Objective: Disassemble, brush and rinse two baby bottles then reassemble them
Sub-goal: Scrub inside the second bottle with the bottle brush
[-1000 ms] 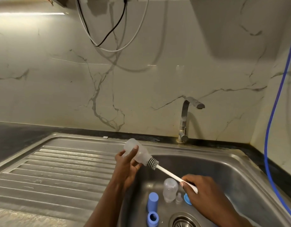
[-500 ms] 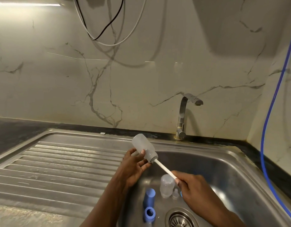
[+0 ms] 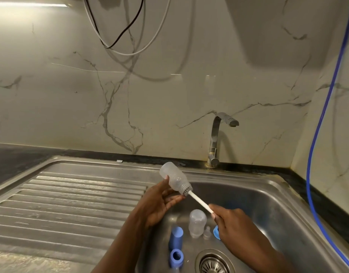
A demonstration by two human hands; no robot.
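My left hand [image 3: 159, 200] grips a clear baby bottle [image 3: 172, 177], tilted with its base up to the left and its mouth down to the right, above the sink basin. My right hand [image 3: 230, 221] holds the white handle of a bottle brush [image 3: 199, 200]; the grey bristle head sits at the bottle's mouth. In the basin [image 3: 268, 213] lie a second clear bottle [image 3: 197, 222], a small clear teat [image 3: 207, 232], a blue cap [image 3: 176, 238], a blue collar ring [image 3: 176, 257] and a blue part [image 3: 216, 232] half hidden by my right hand.
A steel tap [image 3: 217, 138] stands behind the basin, with no water running. The ribbed draining board [image 3: 61, 203] lies to the left, the drain strainer [image 3: 214, 263] at the bottom. A blue hose [image 3: 315, 154] hangs down the right wall; cables [image 3: 126, 34] dangle above.
The brush has gone deeper into the bottle, so less of its bristle head shows outside the mouth. Both hands have stayed over the basin.
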